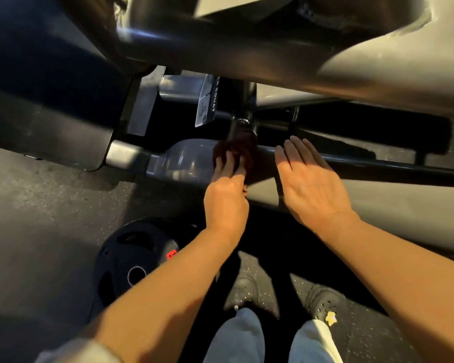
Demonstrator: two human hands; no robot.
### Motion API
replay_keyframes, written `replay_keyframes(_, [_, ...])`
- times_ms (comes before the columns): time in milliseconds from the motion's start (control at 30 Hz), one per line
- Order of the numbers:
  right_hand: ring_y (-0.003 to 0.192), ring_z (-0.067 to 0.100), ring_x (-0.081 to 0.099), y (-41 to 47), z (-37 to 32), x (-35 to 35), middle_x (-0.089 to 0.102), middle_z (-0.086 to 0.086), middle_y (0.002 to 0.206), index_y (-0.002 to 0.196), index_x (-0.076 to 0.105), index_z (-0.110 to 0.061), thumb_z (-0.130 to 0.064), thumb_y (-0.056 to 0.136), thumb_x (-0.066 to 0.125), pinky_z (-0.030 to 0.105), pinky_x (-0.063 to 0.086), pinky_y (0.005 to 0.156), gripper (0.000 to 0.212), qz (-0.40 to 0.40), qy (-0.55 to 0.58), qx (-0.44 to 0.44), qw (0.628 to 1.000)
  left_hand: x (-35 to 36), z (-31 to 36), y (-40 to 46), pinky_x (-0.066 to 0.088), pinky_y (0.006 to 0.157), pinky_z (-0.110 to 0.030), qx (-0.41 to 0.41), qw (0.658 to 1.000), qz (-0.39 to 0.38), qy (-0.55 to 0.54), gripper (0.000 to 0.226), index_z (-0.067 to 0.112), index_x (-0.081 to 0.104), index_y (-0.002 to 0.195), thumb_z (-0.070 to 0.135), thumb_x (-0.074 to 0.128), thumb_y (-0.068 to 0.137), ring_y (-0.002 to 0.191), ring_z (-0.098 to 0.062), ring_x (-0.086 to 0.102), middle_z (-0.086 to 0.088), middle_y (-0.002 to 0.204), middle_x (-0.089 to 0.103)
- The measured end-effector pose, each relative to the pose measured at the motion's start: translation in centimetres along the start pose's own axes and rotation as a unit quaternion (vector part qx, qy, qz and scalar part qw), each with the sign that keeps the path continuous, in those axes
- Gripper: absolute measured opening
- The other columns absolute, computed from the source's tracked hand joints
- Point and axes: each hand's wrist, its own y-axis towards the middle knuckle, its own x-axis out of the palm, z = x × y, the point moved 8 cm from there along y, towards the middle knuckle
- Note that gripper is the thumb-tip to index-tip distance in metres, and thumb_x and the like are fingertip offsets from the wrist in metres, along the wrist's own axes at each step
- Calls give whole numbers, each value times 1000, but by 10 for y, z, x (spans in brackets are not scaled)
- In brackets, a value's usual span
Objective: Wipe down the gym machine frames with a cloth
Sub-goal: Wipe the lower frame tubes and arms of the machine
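The person is bending low over the base of the squat machine, and the left hand point(227, 191) is pressing a dark brown cloth point(236, 150) against the low frame tube point(184, 159) that is running just above the floor point(37, 205). The fingers are curling over the cloth's near edge, so that grip is grasping the cloth. The right hand point(311, 183) is lying flat and released, fingers straight, resting on or just over the same rail to the cloth's right; whether it is touching, I cannot tell.

To do this stroke well, I would judge it best to be keeping the cloth wrapped round the tube's curve, not only its top, and to be dragging it in one direction toward the welded joint, where grime tends to be gathering.

The tube is looking like smooth, grey painted steel with a soft sheen, rounded and flaring into a wider bracket at its left end. The cloth is looking thick and nubbly. The floor is being covered by speckled rubber, matte and grainy. A black weight plate point(131, 260) with a red tag is lying near the person's left forearm.
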Motion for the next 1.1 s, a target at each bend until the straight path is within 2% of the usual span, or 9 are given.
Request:
replay_keyframes(67, [124, 45, 52, 0, 0, 1, 57, 31, 125, 127, 53, 10, -8, 78, 49, 46, 26, 112, 52, 2, 3, 2, 1000, 3, 12, -30, 54, 83, -37, 67, 997, 17, -30, 53, 8, 66, 117, -13, 64, 68, 93, -32, 62, -11, 106, 66])
replay_keyframes(167, [123, 44, 53, 0, 1, 2, 58, 30, 124, 126, 54, 9, -9, 80, 47, 46, 27, 112, 50, 6, 4, -4, 1000, -6, 7, -23, 48, 90, -35, 119, 992, -33, 31, 56, 7, 64, 121, -9, 63, 68, 106, -38, 61, -17, 120, 64])
replay_keyframes(300, [126, 45, 50, 0, 1, 3, 55, 32, 127, 129, 50, 11, -7, 79, 48, 48, 32, 113, 53, 0, 6, -6, 1000, -11, -58, 35, 19, 115, -32, -60, 985, -111, 116, 68, 11, 30, 150, 0, 57, 88, 145, -34, 18, -17, 160, 14])
replay_keyframes(400, [125, 44, 51, -1, 1, 1, 56, 31, 126, 128, 51, 11, -7, 78, 48, 47, 30, 113, 53, 1, 4, -4, 1000, -18, -61, 28, 27, 111, -35, -182, 982, -43, 43, 57, 11, 36, 148, 3, 50, 93, 141, -33, 30, -17, 156, 26])
replay_keyframes(533, [123, 44, 53, -2, 0, 0, 58, 31, 124, 126, 53, 11, -8, 76, 51, 45, 27, 112, 53, 14, 12, -5, 1000, -7, 11, -27, 48, 75, -37, 9, 999, 17, 36, 41, 6, 66, 114, -10, 59, 77, 96, -34, 61, -13, 104, 66])
replay_keyframes(667, [121, 41, 56, -2, -1, -6, 61, 27, 121, 124, 57, 8, -11, 74, 50, 40, 26, 110, 53, 41, 48, -14, 998, -9, 15, -33, 55, 72, -39, 133, 989, -10, 58, 62, 7, 63, 123, -10, 69, 63, 90, -31, 62, -10, 104, 66])
replay_keyframes(867, [118, 40, 50, -55, 49, -42, 58, 28, 120, 125, 53, 10, 8, 77, 54, 38, 27, 114, 47, 122, 139, 38, 982, -27, -24, -19, 43, 82, -41, -147, 985, 17, 88, 22, 5, 63, 113, 8, 58, 92, 107, -37, 56, -17, 109, 65])
replay_keyframes(1000, [126, 42, 46, -98, 64, -40, 53, 30, 130, 129, 51, 13, 18, 72, 53, 49, 31, 115, 58, 101, 117, 35, 987, 10, 71, -44, 39, 99, -41, 51, 997, 54, -8, 38, 14, 62, 123, 5, 53, 88, 116, -34, 45, -7, 122, 62])
replay_keyframes(1100, [133, 39, 42, -112, 60, -37, 50, 28, 138, 133, 50, 11, -3, 91, 34, 46, 26, 118, 46, 107, 128, 23, 986, 25, 123, -66, 34, 103, -30, 134, 987, 59, -60, 39, 16, 65, 122, 18, 46, 87, 115, -30, 42, -9, 134, 56])
